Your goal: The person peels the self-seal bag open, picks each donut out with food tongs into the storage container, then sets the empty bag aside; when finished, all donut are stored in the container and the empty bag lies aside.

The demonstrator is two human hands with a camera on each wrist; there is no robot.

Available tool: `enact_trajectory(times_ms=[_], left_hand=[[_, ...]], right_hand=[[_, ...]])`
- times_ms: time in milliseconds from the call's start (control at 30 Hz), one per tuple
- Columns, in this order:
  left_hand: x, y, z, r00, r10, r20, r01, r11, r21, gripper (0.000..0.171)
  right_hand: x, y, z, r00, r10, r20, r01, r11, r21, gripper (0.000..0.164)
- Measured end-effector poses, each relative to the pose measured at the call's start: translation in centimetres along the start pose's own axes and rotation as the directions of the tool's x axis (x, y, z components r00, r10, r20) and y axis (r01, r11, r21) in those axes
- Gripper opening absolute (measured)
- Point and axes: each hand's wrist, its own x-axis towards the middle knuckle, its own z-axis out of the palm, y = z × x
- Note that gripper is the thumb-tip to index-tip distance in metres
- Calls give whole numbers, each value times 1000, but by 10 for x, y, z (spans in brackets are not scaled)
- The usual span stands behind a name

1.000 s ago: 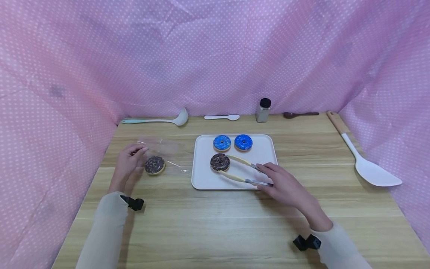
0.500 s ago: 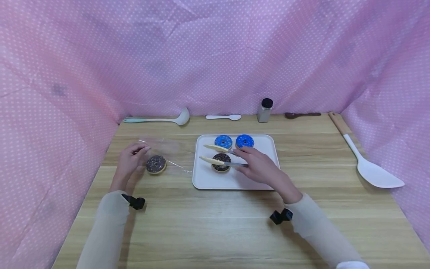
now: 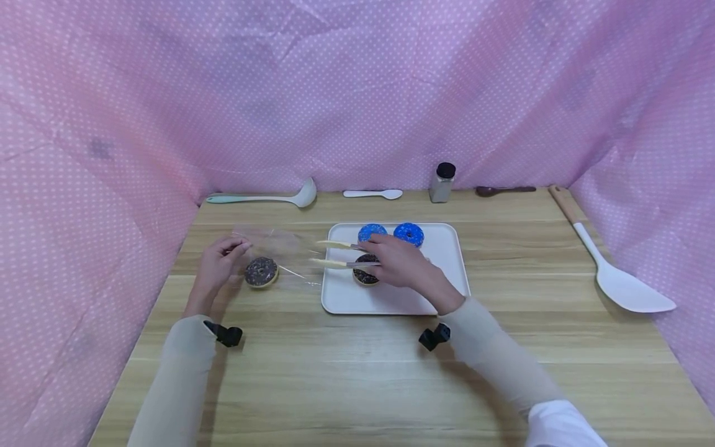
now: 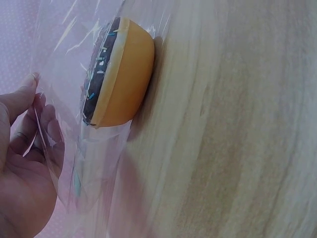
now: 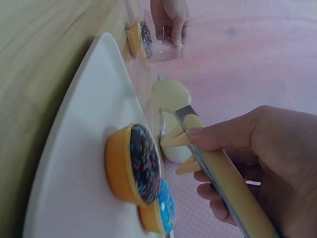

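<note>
My left hand [image 3: 218, 266] pinches the edge of a clear plastic bag [image 4: 64, 163] between thumb and fingers. A chocolate-iced donut with sprinkles [image 3: 261, 272] lies at the bag; in the left wrist view the film passes over the donut's iced side. My right hand [image 3: 403, 261] grips tongs [image 5: 228, 188] with cream-coloured tips, held spread with nothing between them. They hang above the left part of a white tray [image 3: 337, 303]. Below the hand sits another chocolate donut [image 5: 144, 163], partly hidden in the head view. A light blue donut [image 3: 371, 231] and a darker blue donut [image 3: 409, 234] sit behind it.
Along the back edge lie a ladle [image 3: 301, 195], a small white spoon [image 3: 373, 194] and a dark brown spoon [image 3: 505, 190]. A black-capped glass jar [image 3: 442, 184] stands among them. A white spatula with a wooden handle [image 3: 625, 282] lies at the right. Pink dotted cloth surrounds the table.
My right hand has carried the tongs leftward from around the tray's chocolate donut, lifting clear of it; that donut stays on the tray. The left hand keeps its pinch on the bag.
</note>
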Motion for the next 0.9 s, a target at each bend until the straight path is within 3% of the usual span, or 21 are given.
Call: enact_trajectory(times_ms=[400,733,900], left_hand=[[12,-41,5,1000,-5,-26,4,1000,-18,22],[11,-40,5,1000,0,-16,-1,998,-61,20],[8,-24,4,1000,6,-15,-7,997,-71,18]], right_hand=[[26,-16,2,997,-17,76,18,1000,-7,42],[42,-21,12,990,-74,122,78,997,-26,44],[47,-25,13,988,-95,125,98,995,-19,44]])
